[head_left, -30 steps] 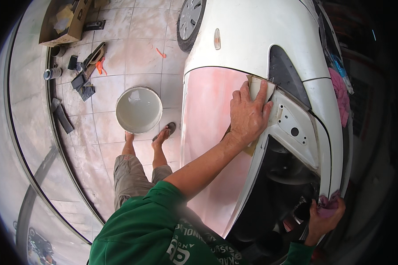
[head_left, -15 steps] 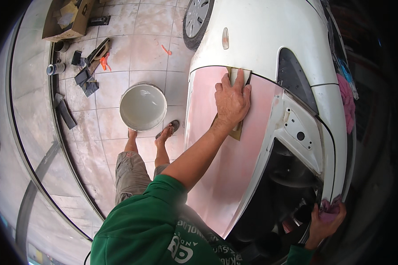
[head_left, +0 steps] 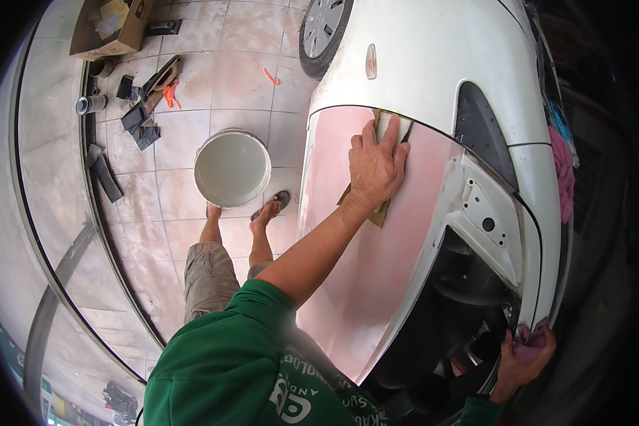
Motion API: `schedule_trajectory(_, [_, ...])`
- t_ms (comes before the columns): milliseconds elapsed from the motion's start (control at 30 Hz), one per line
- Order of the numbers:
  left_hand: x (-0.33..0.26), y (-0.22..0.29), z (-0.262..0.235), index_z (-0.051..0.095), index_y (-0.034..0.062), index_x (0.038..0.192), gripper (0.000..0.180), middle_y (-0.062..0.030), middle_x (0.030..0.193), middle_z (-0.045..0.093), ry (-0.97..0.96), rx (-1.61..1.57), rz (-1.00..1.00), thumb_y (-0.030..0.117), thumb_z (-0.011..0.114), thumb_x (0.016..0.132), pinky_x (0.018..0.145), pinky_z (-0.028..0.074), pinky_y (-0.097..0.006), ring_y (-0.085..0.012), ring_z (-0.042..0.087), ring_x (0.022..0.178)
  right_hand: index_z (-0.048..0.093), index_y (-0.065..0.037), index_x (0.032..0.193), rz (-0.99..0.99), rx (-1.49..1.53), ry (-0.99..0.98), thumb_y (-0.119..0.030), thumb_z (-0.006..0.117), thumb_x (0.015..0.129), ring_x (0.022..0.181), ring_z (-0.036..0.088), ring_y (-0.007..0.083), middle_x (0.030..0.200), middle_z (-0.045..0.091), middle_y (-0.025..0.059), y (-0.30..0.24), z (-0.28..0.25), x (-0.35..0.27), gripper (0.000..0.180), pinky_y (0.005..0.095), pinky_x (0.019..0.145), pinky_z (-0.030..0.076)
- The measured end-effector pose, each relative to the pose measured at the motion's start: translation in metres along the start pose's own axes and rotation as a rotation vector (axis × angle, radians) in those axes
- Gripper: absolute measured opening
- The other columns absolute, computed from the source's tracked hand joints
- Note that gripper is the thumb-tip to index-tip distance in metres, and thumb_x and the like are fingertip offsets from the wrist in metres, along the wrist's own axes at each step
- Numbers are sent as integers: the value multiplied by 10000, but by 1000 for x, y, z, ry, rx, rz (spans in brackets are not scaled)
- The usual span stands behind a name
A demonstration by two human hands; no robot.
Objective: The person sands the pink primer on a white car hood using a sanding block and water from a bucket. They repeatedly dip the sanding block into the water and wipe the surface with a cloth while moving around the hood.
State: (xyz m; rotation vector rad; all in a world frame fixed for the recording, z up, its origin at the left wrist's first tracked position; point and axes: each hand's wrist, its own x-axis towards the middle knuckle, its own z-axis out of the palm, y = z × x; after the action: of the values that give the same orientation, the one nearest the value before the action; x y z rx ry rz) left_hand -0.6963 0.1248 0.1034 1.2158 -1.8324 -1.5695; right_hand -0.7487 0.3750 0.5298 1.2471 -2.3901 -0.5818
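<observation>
There's two hands (head_left: 376, 170), one pale block (head_left: 402, 128), one pink door panel (head_left: 376, 263), two pink cloths (head_left: 562, 174), one white car (head_left: 419, 71), one bucket (head_left: 232, 205), one cardboard box (head_left: 130, 35), plus one wheel (head_left: 324, 32) showing.

Pale block (head_left: 404, 128) & brown sheet (head_left: 378, 216) partly hidden under L hand (head_left: 378, 167); pink rag (head_left: 530, 341) partly hidden by R hand (head_left: 516, 370). Cardboard box (head_left: 124, 40) & wheel (head_left: 324, 35) cut off @ top edge. Bkgd (head_left: 596, 163) far R too dark to ID.

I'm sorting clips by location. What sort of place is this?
Probably a car body shop: a white car with a pinkish door panel, the left hand holding a tan sheet against it, and a bucket nearby.
</observation>
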Motion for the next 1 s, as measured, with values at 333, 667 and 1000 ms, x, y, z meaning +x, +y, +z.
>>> schedule_trajectory(333, [-54, -13, 5, 529, 62, 1565, 613, -345, 1426, 480, -28, -35, 1, 321, 668, 1028, 1022, 442, -547, -470, 511, 1175, 593, 34, 1327, -5, 7, -17, -187, 960, 696, 1152, 630, 422, 1235, 632, 207, 5, 1, 0, 763, 492, 1023, 500])
schedule_trajectory(667, [-92, -34, 9, 539, 79, 1572, 608, -300, 1457, 472, -15, -106, 46, 286, 695, 1023, 1069, 411, -516, -437, 491, 1193, 583, 40, 1337, 21, -27, -34, -190, 967, 708, 1162, 623, 416, 1248, 623, 205, 3, -1, -1, 771, 492, 1038, 495])
schedule_trajectory(1000, [-88, -40, 10, 556, 94, 1559, 598, -300, 1418, 485, 9, -129, 21, 360, 668, 1035, 1065, 428, -535, -448, 488, 1196, 580, 49, 1345, 23, -33, -32, -139, 959, 694, 1173, 622, 399, 1268, 621, 203, 5, 0, -3, 777, 479, 1048, 495])
